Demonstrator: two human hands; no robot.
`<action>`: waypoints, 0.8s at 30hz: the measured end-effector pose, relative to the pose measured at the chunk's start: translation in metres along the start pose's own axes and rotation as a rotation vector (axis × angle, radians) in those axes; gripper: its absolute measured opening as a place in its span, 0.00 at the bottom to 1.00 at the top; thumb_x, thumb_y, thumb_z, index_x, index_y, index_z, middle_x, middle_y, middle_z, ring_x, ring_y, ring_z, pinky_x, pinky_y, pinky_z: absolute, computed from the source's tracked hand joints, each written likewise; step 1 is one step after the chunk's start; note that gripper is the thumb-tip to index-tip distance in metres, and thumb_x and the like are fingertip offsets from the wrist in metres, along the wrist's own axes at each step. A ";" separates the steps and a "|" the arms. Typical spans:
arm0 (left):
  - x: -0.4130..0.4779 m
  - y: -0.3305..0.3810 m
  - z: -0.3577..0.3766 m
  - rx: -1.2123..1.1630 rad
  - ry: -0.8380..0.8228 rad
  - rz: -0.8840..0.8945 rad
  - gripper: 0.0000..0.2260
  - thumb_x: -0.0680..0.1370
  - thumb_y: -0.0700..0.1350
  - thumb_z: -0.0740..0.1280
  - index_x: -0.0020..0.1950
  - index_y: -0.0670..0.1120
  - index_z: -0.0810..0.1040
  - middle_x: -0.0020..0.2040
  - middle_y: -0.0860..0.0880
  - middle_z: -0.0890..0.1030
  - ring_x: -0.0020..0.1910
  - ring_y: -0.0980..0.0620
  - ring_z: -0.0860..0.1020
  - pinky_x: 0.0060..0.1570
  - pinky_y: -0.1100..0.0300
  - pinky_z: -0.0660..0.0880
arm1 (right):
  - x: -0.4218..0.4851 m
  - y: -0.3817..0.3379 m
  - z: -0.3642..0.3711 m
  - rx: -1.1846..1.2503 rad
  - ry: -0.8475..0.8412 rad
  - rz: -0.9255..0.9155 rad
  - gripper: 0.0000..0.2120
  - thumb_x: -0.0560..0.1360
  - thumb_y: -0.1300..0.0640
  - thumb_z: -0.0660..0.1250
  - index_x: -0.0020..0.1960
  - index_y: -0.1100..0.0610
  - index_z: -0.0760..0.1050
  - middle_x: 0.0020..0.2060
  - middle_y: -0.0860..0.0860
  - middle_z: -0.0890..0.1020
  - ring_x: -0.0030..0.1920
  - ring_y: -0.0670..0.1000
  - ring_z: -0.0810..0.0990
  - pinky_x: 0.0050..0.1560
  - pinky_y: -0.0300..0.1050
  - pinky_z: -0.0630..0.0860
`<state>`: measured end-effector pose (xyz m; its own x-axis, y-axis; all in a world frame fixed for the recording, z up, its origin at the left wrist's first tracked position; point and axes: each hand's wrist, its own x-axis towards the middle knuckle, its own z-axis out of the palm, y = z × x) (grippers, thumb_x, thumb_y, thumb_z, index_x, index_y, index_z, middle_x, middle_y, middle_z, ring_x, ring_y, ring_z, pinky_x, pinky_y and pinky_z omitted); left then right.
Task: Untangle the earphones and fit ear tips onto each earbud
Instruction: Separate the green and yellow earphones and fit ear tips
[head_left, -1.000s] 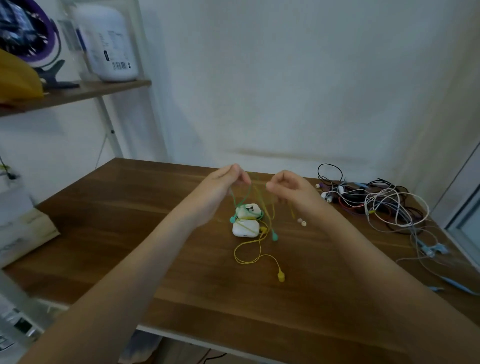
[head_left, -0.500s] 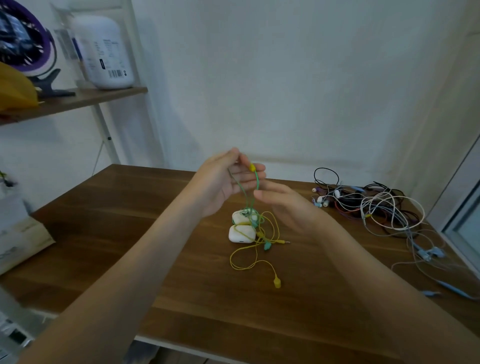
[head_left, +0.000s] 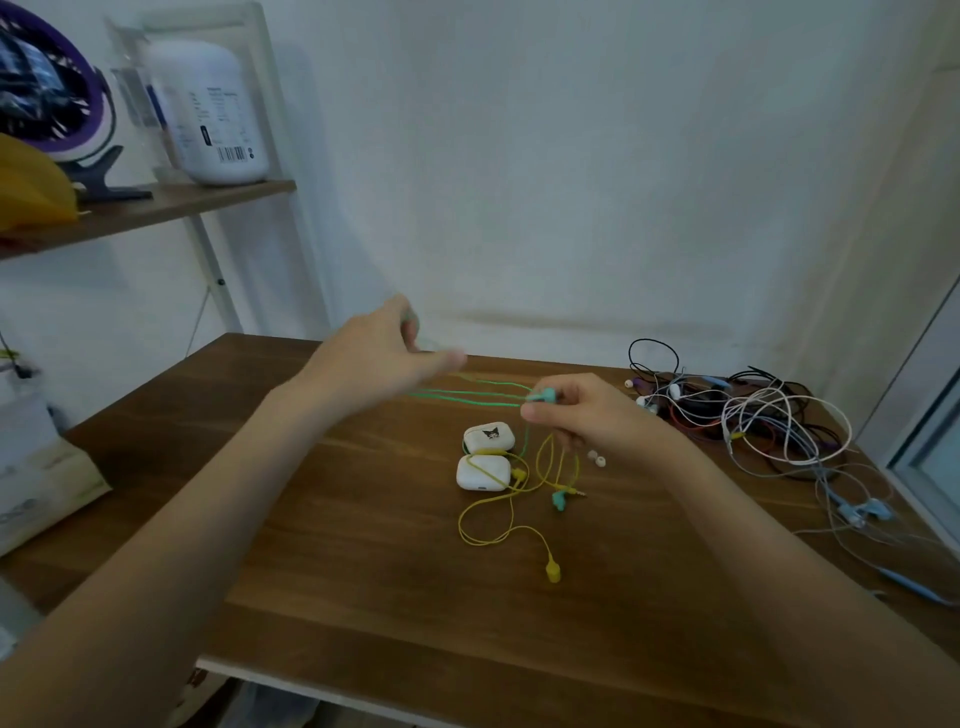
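Note:
Green earphone cords (head_left: 470, 395) stretch taut above the table between my two hands. My left hand (head_left: 382, 353) is raised at the left and blurred; it holds the far end of the green cords. My right hand (head_left: 576, 415) pinches a teal earbud (head_left: 543, 396) with the green and yellow cords running through its fingers. The yellow earphones (head_left: 493, 519) lie looped on the table, one yellow earbud (head_left: 553, 571) nearest me. A second teal earbud (head_left: 558, 500) lies by the yellow plug. Two small white ear tips (head_left: 596, 458) sit just under my right hand.
Two white earbud cases (head_left: 485, 457) lie on the wooden table (head_left: 311, 545) beside the cords. A big tangle of white, black and blue cables (head_left: 753, 415) fills the right side. A shelf (head_left: 145, 205) with a white jar and a fan stands at the left.
My hands have pulled apart: the left went up and left drawing the green cords out taut, the right moved right and down with the teal earbud in its pinch.

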<state>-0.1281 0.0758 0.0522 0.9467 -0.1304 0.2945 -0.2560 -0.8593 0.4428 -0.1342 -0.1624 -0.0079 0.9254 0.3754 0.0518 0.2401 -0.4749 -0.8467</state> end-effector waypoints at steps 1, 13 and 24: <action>-0.003 -0.004 0.002 0.170 -0.092 -0.013 0.25 0.69 0.66 0.70 0.46 0.48 0.66 0.39 0.52 0.75 0.38 0.51 0.73 0.37 0.54 0.66 | 0.000 0.000 -0.002 0.046 0.008 -0.003 0.08 0.77 0.52 0.66 0.43 0.56 0.76 0.25 0.50 0.71 0.25 0.47 0.68 0.28 0.36 0.66; 0.002 -0.023 0.023 -0.670 -0.132 -0.176 0.14 0.82 0.47 0.57 0.45 0.50 0.82 0.37 0.50 0.80 0.26 0.53 0.61 0.26 0.63 0.60 | -0.004 0.000 -0.004 0.064 -0.088 0.026 0.00 0.76 0.60 0.68 0.47 0.56 0.77 0.30 0.51 0.79 0.27 0.48 0.74 0.28 0.39 0.72; 0.006 -0.049 0.003 -1.108 0.053 -0.508 0.09 0.80 0.46 0.61 0.49 0.48 0.81 0.51 0.46 0.79 0.23 0.57 0.59 0.19 0.69 0.55 | 0.017 0.022 0.020 -0.204 0.028 0.081 0.06 0.79 0.55 0.63 0.45 0.52 0.77 0.43 0.51 0.83 0.47 0.52 0.82 0.52 0.51 0.79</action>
<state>-0.1095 0.1154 0.0302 0.9851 0.1402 -0.0997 0.0887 0.0832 0.9926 -0.1185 -0.1509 -0.0365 0.9512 0.3086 0.0052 0.2163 -0.6547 -0.7243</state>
